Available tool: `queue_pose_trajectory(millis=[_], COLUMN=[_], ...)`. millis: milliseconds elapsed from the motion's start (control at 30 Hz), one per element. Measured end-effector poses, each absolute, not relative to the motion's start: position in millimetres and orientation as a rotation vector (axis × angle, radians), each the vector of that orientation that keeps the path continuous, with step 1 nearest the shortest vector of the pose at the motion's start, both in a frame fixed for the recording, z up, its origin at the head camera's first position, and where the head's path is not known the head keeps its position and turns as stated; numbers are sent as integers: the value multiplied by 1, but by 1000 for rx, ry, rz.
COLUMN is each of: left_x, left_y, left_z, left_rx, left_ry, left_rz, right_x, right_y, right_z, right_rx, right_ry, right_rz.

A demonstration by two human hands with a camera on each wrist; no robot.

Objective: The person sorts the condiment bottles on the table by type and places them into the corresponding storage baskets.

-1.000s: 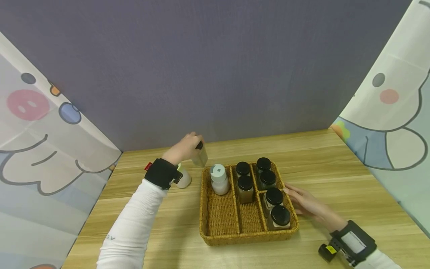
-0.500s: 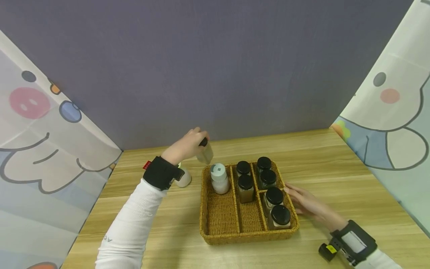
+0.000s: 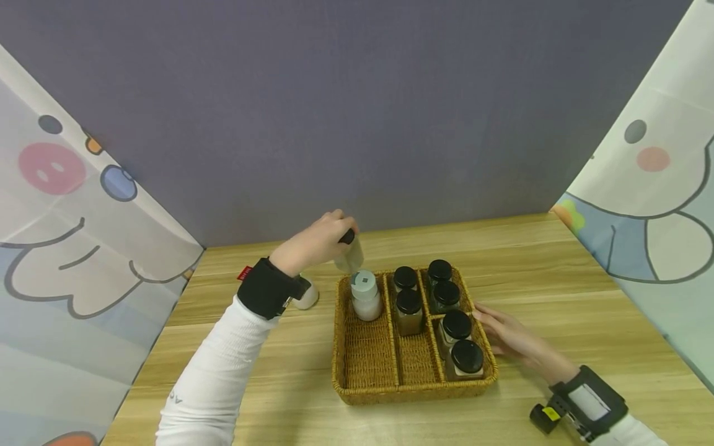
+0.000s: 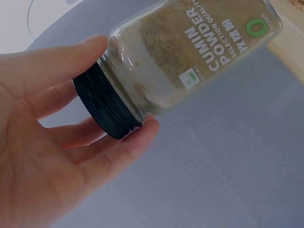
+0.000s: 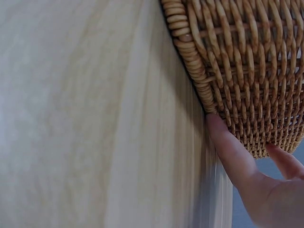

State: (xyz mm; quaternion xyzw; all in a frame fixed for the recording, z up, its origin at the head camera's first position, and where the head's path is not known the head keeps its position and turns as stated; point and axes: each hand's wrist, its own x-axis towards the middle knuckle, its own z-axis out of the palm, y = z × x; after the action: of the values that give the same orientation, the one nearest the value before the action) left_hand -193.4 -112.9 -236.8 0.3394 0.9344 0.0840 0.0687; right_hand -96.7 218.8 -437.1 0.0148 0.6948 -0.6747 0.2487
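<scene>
My left hand [image 3: 317, 243] grips a clear jar of cumin powder [image 4: 190, 52] by its black screw lid [image 4: 105, 102], thumb on one side and fingers on the other. In the head view the jar is tilted, behind the back left corner of a divided wicker basket [image 3: 415, 394]. A white-capped bottle [image 3: 365, 297] stands in the basket's left compartment, just in front of the jar. On the basket's right side, my right hand [image 3: 515, 342] rests with extended fingertips against the woven wall [image 5: 251, 71]; it grasps nothing.
Several black-lidded jars [image 3: 409, 310] fill parts of the middle and right compartments. Left of the basket, a white container [image 3: 307, 296] stands on the wooden table [image 3: 290, 365], partly hidden by my left wrist. A grey panel [image 3: 357, 124] rises behind the table.
My left hand has carried the cumin jar rightward and slightly up, from left of the basket to behind the white-capped bottle. The right hand stays at the basket's side.
</scene>
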Motion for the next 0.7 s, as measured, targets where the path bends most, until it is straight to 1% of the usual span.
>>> queue_pose_trajectory(millis=[700], left_x=[-171], left_y=[-92], left_z=[-229], left_rx=[1224], left_ry=[2753], left_rz=[231], right_x=[-96], right_y=[220], right_z=[-440], right_rx=[64], right_ry=[1904], right_rz=[-1828])
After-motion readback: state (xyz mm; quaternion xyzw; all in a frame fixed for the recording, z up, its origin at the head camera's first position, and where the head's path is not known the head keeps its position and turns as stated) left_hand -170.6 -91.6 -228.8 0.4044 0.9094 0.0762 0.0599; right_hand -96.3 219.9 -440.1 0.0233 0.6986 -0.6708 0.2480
